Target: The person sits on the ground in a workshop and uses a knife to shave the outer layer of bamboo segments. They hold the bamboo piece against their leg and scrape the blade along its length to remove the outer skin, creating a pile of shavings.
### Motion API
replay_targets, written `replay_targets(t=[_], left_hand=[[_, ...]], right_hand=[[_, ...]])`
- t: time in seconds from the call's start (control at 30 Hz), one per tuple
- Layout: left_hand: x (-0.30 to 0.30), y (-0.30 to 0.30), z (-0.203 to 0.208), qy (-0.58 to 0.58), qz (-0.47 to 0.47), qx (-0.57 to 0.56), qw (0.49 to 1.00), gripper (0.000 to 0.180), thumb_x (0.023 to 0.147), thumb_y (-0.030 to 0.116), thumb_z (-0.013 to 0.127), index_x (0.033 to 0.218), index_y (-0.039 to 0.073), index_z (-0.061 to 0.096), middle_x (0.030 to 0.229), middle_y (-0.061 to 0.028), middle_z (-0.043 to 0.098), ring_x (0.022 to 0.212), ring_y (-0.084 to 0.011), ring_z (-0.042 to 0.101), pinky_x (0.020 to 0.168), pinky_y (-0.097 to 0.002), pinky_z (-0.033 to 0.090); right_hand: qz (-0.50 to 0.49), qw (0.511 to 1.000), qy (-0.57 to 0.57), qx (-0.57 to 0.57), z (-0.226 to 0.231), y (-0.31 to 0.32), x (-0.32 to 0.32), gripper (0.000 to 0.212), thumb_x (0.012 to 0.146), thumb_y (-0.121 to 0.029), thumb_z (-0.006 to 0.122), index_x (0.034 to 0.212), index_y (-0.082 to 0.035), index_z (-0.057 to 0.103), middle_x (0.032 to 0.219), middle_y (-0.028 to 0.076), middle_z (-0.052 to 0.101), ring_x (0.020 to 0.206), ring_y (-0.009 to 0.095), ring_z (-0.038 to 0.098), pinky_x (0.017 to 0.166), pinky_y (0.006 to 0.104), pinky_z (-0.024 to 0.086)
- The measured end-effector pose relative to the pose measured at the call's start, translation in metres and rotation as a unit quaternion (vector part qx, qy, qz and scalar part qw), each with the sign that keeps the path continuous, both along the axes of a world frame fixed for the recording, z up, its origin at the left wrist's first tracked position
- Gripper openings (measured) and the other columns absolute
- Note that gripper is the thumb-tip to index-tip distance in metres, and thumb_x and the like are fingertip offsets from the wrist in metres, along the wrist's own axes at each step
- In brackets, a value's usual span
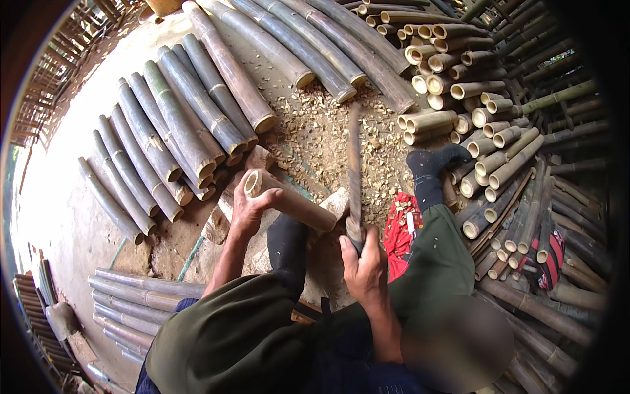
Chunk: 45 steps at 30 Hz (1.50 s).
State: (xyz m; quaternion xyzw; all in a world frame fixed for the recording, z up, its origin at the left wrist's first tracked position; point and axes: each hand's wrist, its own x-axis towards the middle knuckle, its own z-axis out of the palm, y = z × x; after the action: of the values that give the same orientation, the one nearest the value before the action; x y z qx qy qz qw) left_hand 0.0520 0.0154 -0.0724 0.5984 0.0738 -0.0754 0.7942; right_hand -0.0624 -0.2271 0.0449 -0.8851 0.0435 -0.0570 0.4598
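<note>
My left hand grips a short tan bamboo section near its open end, holding it slanted over a stone block. In my right hand is the handle of a long dark blade, which stands upright just to the right of that section. My dark-socked left foot rests against the section's lower end. The other foot stretches out toward the cut pieces on the right.
Long grey-green bamboo poles lie in rows at the left and top. Short cut bamboo tubes are piled at the right. Wood chips litter the ground ahead. A red cloth lies by my right leg. More poles lie at lower left.
</note>
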Motion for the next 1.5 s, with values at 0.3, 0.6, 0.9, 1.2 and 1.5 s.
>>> replay_targets(t=[0.3, 0.6, 0.9, 1.2, 1.5], left_hand=[[-0.016, -0.001, -0.005, 0.074, 0.153, -0.107, 0.98, 0.045, 0.08, 0.014, 0.092, 0.117, 0.003, 0.068, 0.104, -0.0082, 0.072, 0.093, -0.0203, 0.072, 0.084, -0.0374, 0.061], [-0.021, -0.04, 0.005, 0.019, 0.128, -0.036, 0.991, 0.042, 0.079, 0.012, 0.094, 0.11, 0.004, 0.067, 0.103, -0.0073, 0.075, 0.093, -0.0175, 0.072, 0.089, -0.0346, 0.059], [-0.023, -0.01, 0.009, 0.01, 0.048, 0.034, 0.998, 0.049, 0.078, 0.024, 0.094, 0.114, 0.004, 0.066, 0.1, -0.0031, 0.07, 0.093, -0.0149, 0.067, 0.089, -0.0317, 0.054], [-0.026, -0.015, -0.007, 0.044, 0.134, -0.091, 0.986, 0.051, 0.08, 0.017, 0.093, 0.12, 0.003, 0.065, 0.107, -0.0071, 0.072, 0.098, -0.0168, 0.069, 0.093, -0.0343, 0.056], [-0.032, -0.037, 0.001, 0.006, 0.134, -0.032, 0.99, 0.048, 0.078, 0.016, 0.096, 0.114, 0.005, 0.066, 0.106, -0.0066, 0.075, 0.098, -0.0168, 0.071, 0.092, -0.0347, 0.057]], right_hand=[[0.02, 0.971, 0.209, -0.115, -0.062, -0.008, -0.015, 0.035, 0.107, -0.034, 0.063, 0.116, -0.002, 0.052, 0.089, 0.032, 0.07, 0.085, 0.055, 0.069, 0.072, 0.0633, 0.052], [-0.046, 0.97, 0.201, -0.128, -0.114, -0.017, -0.032, 0.032, 0.104, -0.026, 0.068, 0.116, 0.001, 0.055, 0.093, 0.03, 0.072, 0.089, 0.052, 0.072, 0.072, 0.0566, 0.056], [-0.033, 0.999, -0.011, -0.002, -0.009, -0.005, -0.004, 0.024, 0.105, -0.019, 0.069, 0.115, -0.002, 0.055, 0.081, 0.022, 0.068, 0.073, 0.046, 0.071, 0.063, 0.0502, 0.053], [0.014, 0.975, 0.188, -0.118, -0.058, -0.012, -0.012, 0.031, 0.105, -0.027, 0.066, 0.115, 0.0, 0.052, 0.087, 0.03, 0.07, 0.084, 0.053, 0.07, 0.069, 0.0606, 0.052], [-0.029, 0.927, 0.313, -0.202, -0.121, -0.026, -0.04, 0.041, 0.105, -0.034, 0.064, 0.121, 0.002, 0.054, 0.102, 0.036, 0.073, 0.094, 0.053, 0.073, 0.079, 0.063, 0.057]])
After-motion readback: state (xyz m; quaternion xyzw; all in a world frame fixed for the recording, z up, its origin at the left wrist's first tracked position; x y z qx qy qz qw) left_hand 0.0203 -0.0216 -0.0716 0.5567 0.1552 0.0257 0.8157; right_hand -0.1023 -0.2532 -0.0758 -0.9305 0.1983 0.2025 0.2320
